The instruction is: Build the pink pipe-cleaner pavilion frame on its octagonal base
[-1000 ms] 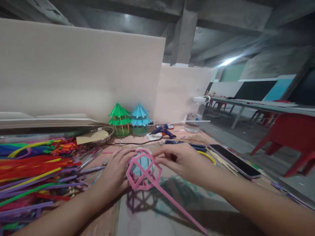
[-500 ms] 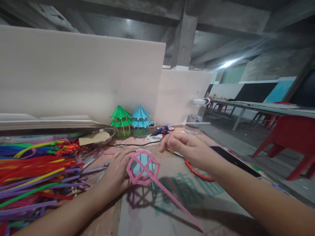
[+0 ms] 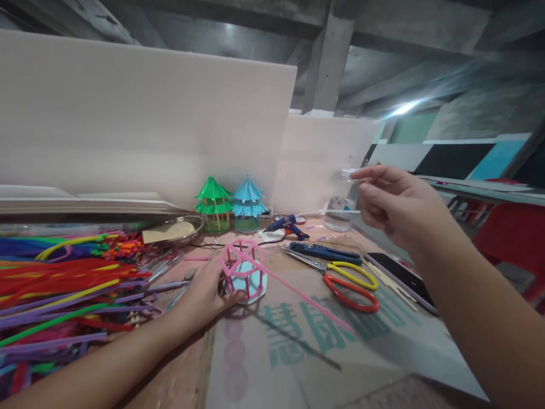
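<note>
My left hand (image 3: 213,288) grips a small pink frame (image 3: 243,267) made of fuzzy stems, with a pale blue base (image 3: 259,284) under it. From the frame's top a long pink stem (image 3: 304,295) sticks out toward the lower right. Raised at the right, my right hand (image 3: 394,207) has its thumb and forefinger pinched together; what they hold, if anything, is too small to make out. Below and left of it, scissors (image 3: 353,289) with red and yellow handles lie on the printed cardboard.
Many coloured stems (image 3: 63,289) cover the left side. Green (image 3: 213,207) and blue (image 3: 248,205) pavilion models stand at the back, near a glue gun (image 3: 292,227) and a water bottle (image 3: 340,199). Dark pliers (image 3: 326,251) and a phone (image 3: 400,278) lie at right.
My right hand has moved up and right, uncovering the scissors and pliers. The pink frame is now tilted more upright, so its side posts and blue base show.
</note>
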Action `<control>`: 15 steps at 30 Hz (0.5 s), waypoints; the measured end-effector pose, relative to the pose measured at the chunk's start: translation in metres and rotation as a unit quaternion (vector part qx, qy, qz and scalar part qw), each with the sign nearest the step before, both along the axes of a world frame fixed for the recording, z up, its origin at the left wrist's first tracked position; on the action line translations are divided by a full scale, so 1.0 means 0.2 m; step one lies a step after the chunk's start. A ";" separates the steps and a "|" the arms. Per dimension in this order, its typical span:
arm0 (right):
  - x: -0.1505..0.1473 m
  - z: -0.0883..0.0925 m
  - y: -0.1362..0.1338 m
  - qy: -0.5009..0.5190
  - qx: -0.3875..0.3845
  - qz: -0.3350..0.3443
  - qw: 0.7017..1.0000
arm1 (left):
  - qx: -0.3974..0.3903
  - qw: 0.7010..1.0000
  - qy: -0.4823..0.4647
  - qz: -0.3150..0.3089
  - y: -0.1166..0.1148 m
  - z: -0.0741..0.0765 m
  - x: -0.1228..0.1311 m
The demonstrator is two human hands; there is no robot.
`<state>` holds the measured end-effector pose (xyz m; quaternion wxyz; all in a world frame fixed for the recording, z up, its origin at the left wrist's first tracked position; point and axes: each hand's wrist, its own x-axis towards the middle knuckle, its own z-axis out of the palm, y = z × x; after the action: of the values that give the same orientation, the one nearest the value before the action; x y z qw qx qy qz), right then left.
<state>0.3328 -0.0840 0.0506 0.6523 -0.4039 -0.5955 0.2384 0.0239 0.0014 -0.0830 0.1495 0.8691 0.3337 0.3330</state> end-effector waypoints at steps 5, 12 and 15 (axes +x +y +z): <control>0.03 -0.03 0.04 -0.299 -0.242 0.126 0.914 | 0.000 1.000 0.002 0.005 0.00 -0.01 0.00; 0.02 -0.09 0.10 -0.284 -0.186 -0.020 0.940 | 0.031 0.999 0.020 -0.001 0.01 -0.02 -0.01; -0.02 -0.10 0.09 -0.296 -0.153 0.024 0.942 | 0.066 0.997 0.021 0.016 0.01 -0.02 -0.01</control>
<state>0.3282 -0.0670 0.0300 0.3706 -0.5365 -0.7279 0.2120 0.0226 0.0033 -0.0872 0.0790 0.8784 0.3278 0.3387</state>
